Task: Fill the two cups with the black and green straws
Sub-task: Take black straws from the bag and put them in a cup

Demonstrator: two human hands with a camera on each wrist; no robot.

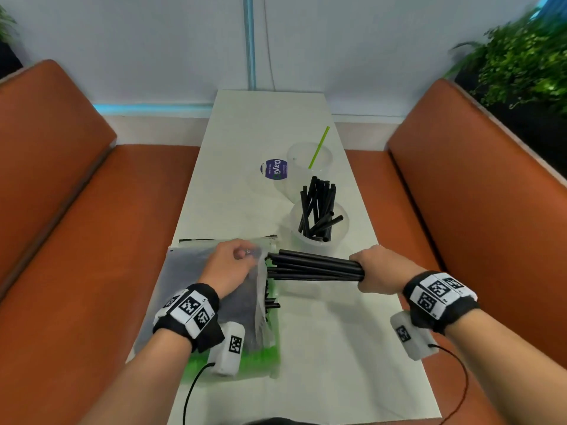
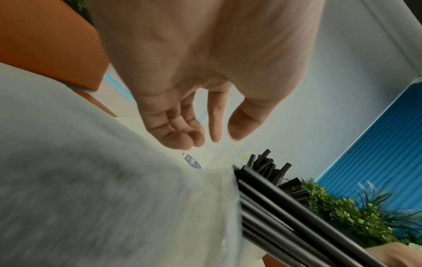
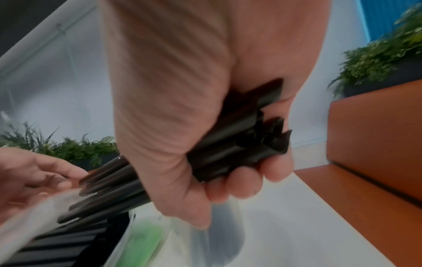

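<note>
My right hand (image 1: 371, 269) (image 3: 228, 180) grips a bundle of black straws (image 1: 313, 266) (image 3: 228, 144) by one end. The bundle lies level, and its other end sits at the mouth of a clear plastic bag (image 1: 208, 286) (image 2: 91, 198). My left hand (image 1: 234, 262) (image 2: 205, 126) pinches the bag's open edge with its fingertips. More black straws stay inside the bag. A near clear cup (image 1: 319, 245) holds several black straws (image 1: 319, 207). Behind it, a far clear cup (image 1: 296, 154) holds one green straw (image 1: 319, 147).
A second bag of green straws (image 1: 245, 360) lies under the first one on the white table (image 1: 337, 348). A purple round sticker (image 1: 275, 169) sits left of the far cup. Orange benches (image 1: 76, 210) flank the table. A plant (image 1: 521, 56) stands at the back right.
</note>
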